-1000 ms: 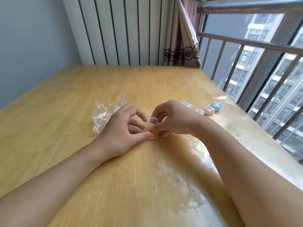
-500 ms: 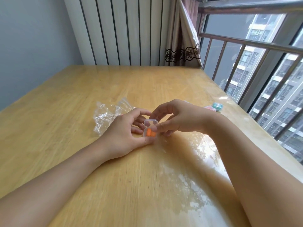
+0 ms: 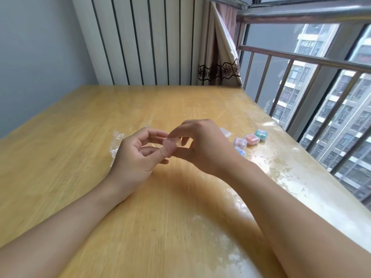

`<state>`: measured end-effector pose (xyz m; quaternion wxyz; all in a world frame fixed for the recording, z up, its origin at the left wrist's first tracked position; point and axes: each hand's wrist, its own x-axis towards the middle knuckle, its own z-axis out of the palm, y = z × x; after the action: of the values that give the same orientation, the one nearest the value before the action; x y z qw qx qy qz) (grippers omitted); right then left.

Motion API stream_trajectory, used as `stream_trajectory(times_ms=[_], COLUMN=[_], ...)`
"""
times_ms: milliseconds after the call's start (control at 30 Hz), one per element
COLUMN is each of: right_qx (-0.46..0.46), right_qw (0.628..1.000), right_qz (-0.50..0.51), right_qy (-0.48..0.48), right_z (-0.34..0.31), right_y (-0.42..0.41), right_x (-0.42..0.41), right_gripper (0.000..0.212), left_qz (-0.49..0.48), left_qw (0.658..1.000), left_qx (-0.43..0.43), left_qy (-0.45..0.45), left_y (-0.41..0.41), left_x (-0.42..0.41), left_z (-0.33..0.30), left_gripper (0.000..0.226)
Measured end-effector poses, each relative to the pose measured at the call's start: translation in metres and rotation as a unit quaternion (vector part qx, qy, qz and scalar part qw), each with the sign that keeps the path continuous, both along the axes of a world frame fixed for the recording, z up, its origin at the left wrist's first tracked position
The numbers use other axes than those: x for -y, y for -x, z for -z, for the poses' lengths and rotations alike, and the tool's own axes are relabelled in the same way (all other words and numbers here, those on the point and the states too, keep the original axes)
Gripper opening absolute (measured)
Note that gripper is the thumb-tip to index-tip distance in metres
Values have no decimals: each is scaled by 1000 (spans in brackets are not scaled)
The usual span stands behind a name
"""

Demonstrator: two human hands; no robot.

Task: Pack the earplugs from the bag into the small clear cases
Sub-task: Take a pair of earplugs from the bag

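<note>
Both hands meet over the middle of the wooden table (image 3: 180, 207). My left hand (image 3: 136, 155) and my right hand (image 3: 202, 145) pinch one small clear case (image 3: 171, 144) between their fingertips, lifted a little off the table. The case looks closed; its contents are blurred and hidden by fingers. The crumpled clear bag (image 3: 117, 144) lies just behind my left hand, mostly hidden. To the right lie filled cases: pink (image 3: 240, 142), red-orange (image 3: 252, 139), teal (image 3: 261, 135) and blue (image 3: 240, 151).
A flat clear case (image 3: 225, 131) peeks out behind my right hand. The table's right edge runs along a window with metal railings (image 3: 301, 63). A ribbed radiator panel (image 3: 140, 41) and a curtain (image 3: 218, 57) stand behind the table.
The case has come up off the table between both hands and its lid has gone down; the orange earplugs seen before are no longer visible. The camera view has tilted and shifted.
</note>
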<state>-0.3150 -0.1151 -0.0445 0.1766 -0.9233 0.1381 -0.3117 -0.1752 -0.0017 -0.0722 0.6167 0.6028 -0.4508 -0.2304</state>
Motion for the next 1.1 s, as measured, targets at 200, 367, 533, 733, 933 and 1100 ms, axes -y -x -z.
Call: stream_trajectory(times_ms=[200,367,533,733,933,1100], right_qx=[1,17,-12,-89,-42,-130], right_qw=[999,988,984,928,968,943], right_qz=[1,-17,-34,-81,123,270], right_qy=[-47,-152,-172,-354,-216,-145], right_z=[0,1,4,-1,-15,-14], right_y=[2,4,4,17,35,57], right_x=[3,8,9,25,48,72], right_gripper=[12,12,15,21,26,23], left_qz=[-2,7,13,48,76,26], left_qw=[1000,1000,1000,998,993,993], left_qx=[17,11,10,42,85,115], left_qy=[23,27,15,-26,-45,-21], left_y=[-1,-2,-4,-1,-2,-8], left_x=[1,2,1,0,-2,-1], left_z=[1,2,4,4,5,8], left_gripper=[23,22,29,19,26,15])
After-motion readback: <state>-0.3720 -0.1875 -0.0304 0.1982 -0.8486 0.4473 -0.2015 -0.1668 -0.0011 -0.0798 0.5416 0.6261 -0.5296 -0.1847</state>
